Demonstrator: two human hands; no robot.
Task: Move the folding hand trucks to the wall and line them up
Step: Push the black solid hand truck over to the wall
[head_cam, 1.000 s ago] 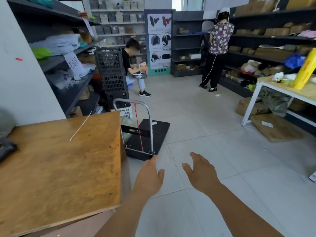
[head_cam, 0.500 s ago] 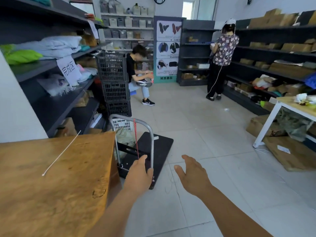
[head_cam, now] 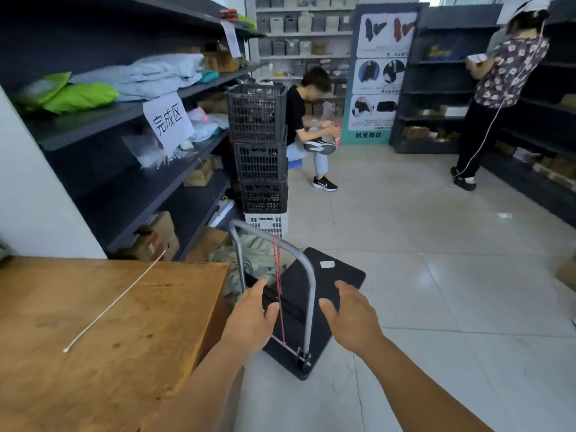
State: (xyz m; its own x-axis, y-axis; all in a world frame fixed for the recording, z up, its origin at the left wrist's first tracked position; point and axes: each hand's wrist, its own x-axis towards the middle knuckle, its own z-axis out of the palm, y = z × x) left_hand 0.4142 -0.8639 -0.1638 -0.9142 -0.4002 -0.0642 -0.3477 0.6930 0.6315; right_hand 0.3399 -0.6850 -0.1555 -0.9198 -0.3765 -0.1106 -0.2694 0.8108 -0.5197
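A folding hand truck point(head_cam: 330, 279) with a black platform stands on the tiled floor just ahead of me. Its grey metal handle point(head_cam: 308, 275) is upright, and a red cord point(head_cam: 278, 275) hangs from the top bar. My left hand point(head_cam: 249, 319) is held in front of the handle's left side with fingers spread, holding nothing. My right hand point(head_cam: 349, 319) hovers just right of the handle's right post, also open. Neither hand grips the bar.
A wooden table point(head_cam: 93, 338) with a white cord point(head_cam: 115, 302) lies at my left. Stacked black crates point(head_cam: 260, 148) and dark shelving point(head_cam: 131, 126) stand beyond the truck. One person sits point(head_cam: 307, 120) by the crates; another stands point(head_cam: 501, 88) at the right shelves.
I have walked closer to the hand truck, which now looks larger and nearer. Both hands have come up level with its handle, still open.
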